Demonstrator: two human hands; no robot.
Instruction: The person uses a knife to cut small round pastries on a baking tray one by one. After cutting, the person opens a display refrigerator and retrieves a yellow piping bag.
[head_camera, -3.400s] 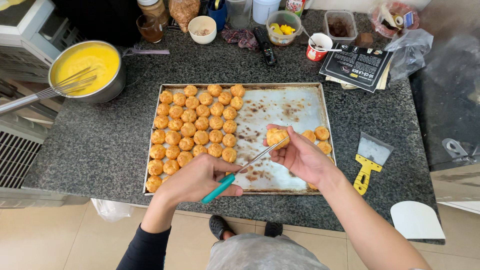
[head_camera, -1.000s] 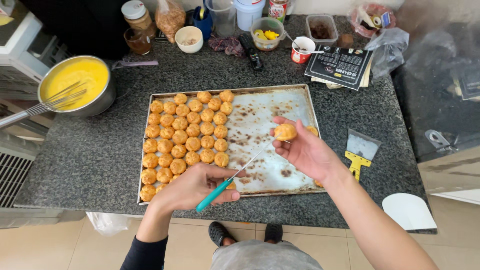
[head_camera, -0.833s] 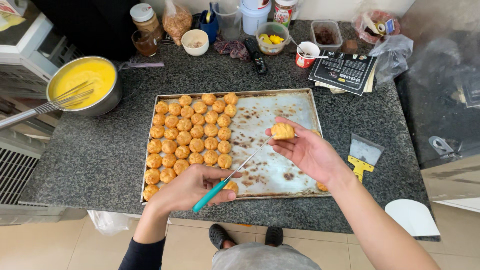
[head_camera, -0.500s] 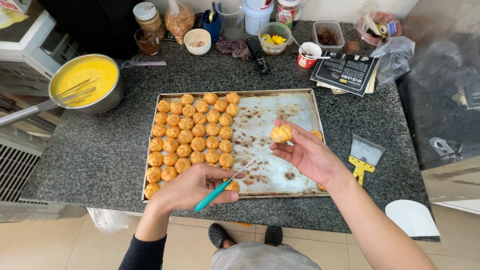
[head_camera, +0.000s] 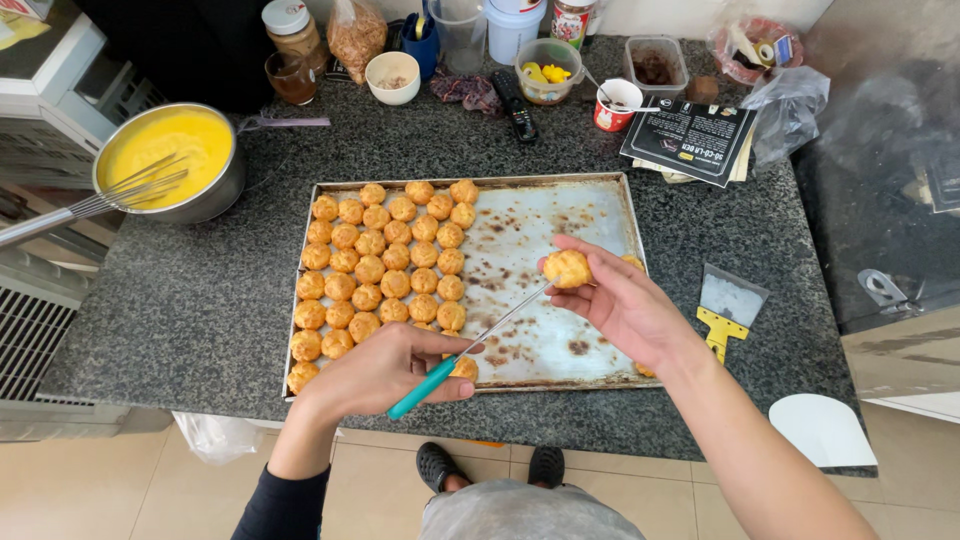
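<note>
Golden puff (head_camera: 567, 268) sits pinched in my right hand's (head_camera: 625, 305) fingertips, lifted above the bare right half of the baking tray (head_camera: 560, 215). My left hand (head_camera: 385, 365) is wrapped tight around the teal-handled knife (head_camera: 470, 350), its thin blade tip meeting the puff's lower left side. Rows of baked puffs (head_camera: 380, 270) fill the tray's left half. Near the counter's left edge stands the pot of yellow cream (head_camera: 170, 160) with a whisk; a yellow-handled scraper (head_camera: 728, 310) lies near the right edge.
</note>
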